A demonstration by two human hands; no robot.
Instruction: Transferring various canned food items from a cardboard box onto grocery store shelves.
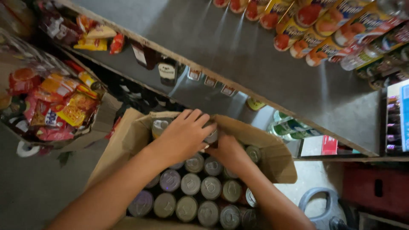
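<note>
An open cardboard box [275, 164] on the floor holds several upright metal cans [190, 184] with silver pull-tab lids. Both my hands reach into its far end. My left hand [184, 133] lies over a can [211, 135] at the back row, fingers curled around its top. My right hand [227, 150] sits just beside and under the left one, its fingers hidden behind the left hand; it seems to grip the same can or its neighbour, and I cannot tell which.
A grey metal shelf [255, 55] runs diagonally above the box, with cans lying along its far right. Lower shelves hold bottles [167, 70] and snack packets. A carton of colourful snack packets [64, 106] stands at left. A grey plastic handle [317, 204] is at lower right.
</note>
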